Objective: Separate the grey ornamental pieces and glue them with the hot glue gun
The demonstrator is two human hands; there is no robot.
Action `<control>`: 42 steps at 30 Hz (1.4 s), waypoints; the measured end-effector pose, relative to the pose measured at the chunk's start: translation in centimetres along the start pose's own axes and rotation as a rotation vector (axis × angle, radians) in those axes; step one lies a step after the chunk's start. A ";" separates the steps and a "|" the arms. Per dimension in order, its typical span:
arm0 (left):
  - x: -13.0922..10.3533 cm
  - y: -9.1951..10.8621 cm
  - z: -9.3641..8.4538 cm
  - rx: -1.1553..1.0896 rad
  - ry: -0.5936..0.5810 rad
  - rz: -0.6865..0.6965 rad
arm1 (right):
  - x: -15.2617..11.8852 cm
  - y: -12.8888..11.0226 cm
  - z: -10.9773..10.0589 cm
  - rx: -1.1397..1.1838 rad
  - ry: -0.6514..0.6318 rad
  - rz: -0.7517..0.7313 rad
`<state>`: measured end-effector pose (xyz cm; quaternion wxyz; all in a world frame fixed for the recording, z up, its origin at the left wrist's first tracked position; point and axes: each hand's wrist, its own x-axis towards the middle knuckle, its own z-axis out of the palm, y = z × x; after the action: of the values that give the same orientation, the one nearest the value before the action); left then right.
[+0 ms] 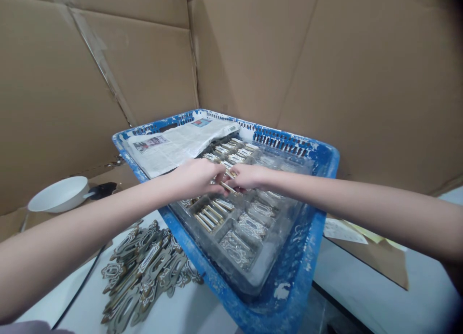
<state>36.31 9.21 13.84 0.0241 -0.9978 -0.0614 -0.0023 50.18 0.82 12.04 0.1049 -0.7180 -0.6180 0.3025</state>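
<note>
Both hands meet over a compartmented plastic tray (pixel 260 276) that lies in a blue basket (pixel 217 281). My left hand (pixel 204 176) is closed, its fingertips curled at thin gold-edged flat pieces (pixel 228 187). My right hand (pixel 248 176) pinches at the same spot from the other side. Fingers hide much of what is gripped. Around them, the compartments hold ornate flat pieces (pixel 251 225) with white scroll patterns, some lying face up under clear film. Nearer me, one compartment has several pieces standing on edge (pixel 210 217).
Newspaper (pixel 181 141) covers the tray's far left part. A heap of ornate grey-brown pieces (pixel 148 271) lies on the white table left of the basket. A white bowl (pixel 60 194) stands farther left. Cardboard walls (pixel 325 83) rise behind; papers (pixel 345 230) lie at right.
</note>
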 end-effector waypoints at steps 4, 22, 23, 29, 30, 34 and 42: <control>-0.1 0.3 0.1 0.005 0.076 0.127 | 0.3 0.3 0.4 0.198 -0.085 -0.129; 1.1 1.0 2.7 0.100 -0.072 0.271 | -2.0 0.7 -1.6 -0.067 0.081 0.050; 1.1 0.9 2.8 0.067 -0.077 0.274 | -2.2 0.7 -1.6 -0.065 0.078 0.056; 1.5 0.4 2.5 -0.053 -0.189 0.268 | -2.6 0.8 -1.7 -0.057 0.079 0.035; 1.6 0.4 2.4 -0.053 -0.217 0.262 | -2.6 0.9 -1.7 -0.052 0.081 0.025; 1.6 0.6 2.2 -0.013 -0.207 0.279 | -2.6 0.9 -1.5 -0.006 0.084 0.009; 1.6 0.2 2.7 -0.130 -0.166 0.205 | -1.5 0.4 0.1 -0.202 0.281 -0.061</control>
<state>37.91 9.30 11.12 -0.0457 -0.9951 0.0391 0.0785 50.33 -0.75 12.23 0.1269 -0.7410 -0.6460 0.1322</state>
